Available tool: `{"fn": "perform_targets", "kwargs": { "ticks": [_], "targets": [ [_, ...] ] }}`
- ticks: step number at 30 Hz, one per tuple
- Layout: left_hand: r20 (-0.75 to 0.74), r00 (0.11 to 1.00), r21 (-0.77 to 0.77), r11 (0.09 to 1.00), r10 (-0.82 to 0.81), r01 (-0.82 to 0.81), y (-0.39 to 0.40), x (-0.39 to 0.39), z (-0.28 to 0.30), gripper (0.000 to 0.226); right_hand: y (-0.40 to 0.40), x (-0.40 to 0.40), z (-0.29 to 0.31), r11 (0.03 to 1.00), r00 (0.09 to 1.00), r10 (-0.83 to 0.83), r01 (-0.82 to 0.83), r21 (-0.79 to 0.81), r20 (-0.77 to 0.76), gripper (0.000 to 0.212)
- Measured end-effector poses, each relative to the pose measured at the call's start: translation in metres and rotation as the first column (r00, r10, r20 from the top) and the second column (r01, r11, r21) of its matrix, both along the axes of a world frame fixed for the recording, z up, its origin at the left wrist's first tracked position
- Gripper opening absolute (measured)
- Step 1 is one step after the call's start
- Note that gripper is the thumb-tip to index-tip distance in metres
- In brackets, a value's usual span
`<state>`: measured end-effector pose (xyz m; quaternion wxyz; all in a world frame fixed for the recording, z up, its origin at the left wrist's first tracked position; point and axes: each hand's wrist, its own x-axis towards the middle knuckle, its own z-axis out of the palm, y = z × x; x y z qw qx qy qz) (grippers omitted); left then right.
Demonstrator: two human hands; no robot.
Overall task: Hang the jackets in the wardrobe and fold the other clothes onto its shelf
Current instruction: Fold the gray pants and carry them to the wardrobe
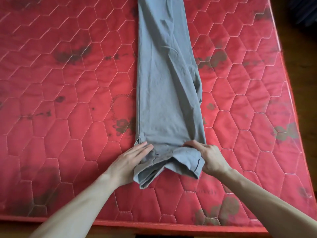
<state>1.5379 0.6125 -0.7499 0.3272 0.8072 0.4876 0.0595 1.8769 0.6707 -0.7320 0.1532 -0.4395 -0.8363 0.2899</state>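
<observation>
Left hand (133, 159) presses flat on grey trousers (164, 74); right hand (208, 156) grips their bunched end.

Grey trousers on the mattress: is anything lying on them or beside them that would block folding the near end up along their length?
Nothing visible does. The grey trousers lie lengthwise on the red mattress with nothing on top. The left hand rests flat on the near end; the right hand grips the bunched cuffs. The wardrobe is out of view.

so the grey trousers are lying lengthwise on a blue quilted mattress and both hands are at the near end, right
Not quite: the head view shows a red quilted mattress, not blue. The long grey cotton trousers do lie lengthwise on it, with the left hand and right hand at the near end.
</observation>
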Motion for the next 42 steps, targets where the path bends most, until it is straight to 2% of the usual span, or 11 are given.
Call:
{"fn": "perform_targets", "kwargs": {
  "ticks": [3, 8, 15, 18, 22, 27, 30, 31, 34, 37, 42],
  "targets": [
    [0.088, 0.975, 0.054, 0.976, 0.206, -0.211, 0.0, 0.012, 0.009, 0.052, -0.006, -0.005, 0.003, 0.983, 0.982, -0.181, 0.18, -0.035, -0.043, 0.035],
    [-0.155, 0.902, 0.012, 0.914, 0.403, -0.406, 0.006, 0.026, 0.026, 0.034, -0.041, -0.01, 0.01, 0.903, 0.902, -0.429, 0.429, 0.011, 0.045, 0.022],
    [-0.125, 0.836, -0.207, 0.81, 0.534, -0.548, -0.012, 0.031, 0.034, 0.079, -0.071, -0.017, 0.016, 0.662, 0.712, -0.69, 0.693, -0.285, 0.13, 0.047],
    [-0.152, 0.777, -0.276, 0.729, 0.61, -0.626, -0.008, 0.034, 0.035, 0.074, -0.058, -0.023, 0.014, 0.633, 0.698, -0.687, 0.712, -0.306, 0.204, 0.038],
    [-0.098, 0.643, -0.327, 0.586, 0.759, -0.741, 0.003, 0.036, 0.02, 0.072, -0.032, -0.028, 0.001, 0.572, 0.653, -0.705, 0.754, -0.322, 0.276, 0.053],
    [-0.202, 0.527, -0.251, 0.476, 0.826, -0.843, 0.004, 0.048, 0.01, 0.068, -0.033, -0.029, -0.013, 0.542, 0.602, -0.699, 0.798, -0.262, 0.387, 0.053],
    [-0.126, 0.577, 0.078, 0.588, 0.807, -0.805, -0.008, 0.059, 0.016, 0.021, -0.037, -0.028, -0.009, 0.611, 0.615, -0.728, 0.783, -0.12, 0.304, 0.026],
    [-0.068, 0.643, 0.198, 0.642, 0.763, -0.74, -0.011, 0.064, 0.019, 0.026, -0.038, -0.028, -0.008, 0.659, 0.648, -0.73, 0.752, -0.03, 0.218, 0.018],
    [-0.073, 0.894, 0.389, 0.838, 0.442, -0.382, -0.012, 0.076, 0.015, 0.051, -0.034, -0.029, -0.005, 0.866, 0.886, -0.461, 0.435, 0.244, 0.056, 0.047],
    [-0.22, 0.959, 0.325, 0.94, 0.179, -0.101, -0.013, 0.082, 0.002, 0.062, -0.032, -0.031, -0.009, 0.958, 0.973, -0.086, 0.022, 0.287, 0.213, 0.055],
    [-0.289, 0.944, 0.188, 0.977, 0.156, -0.104, -0.003, 0.071, -0.017, 0.077, -0.034, -0.027, -0.028, 0.978, 0.904, -0.182, 0.208, -0.028, 0.387, 0.072]
  ]
}}
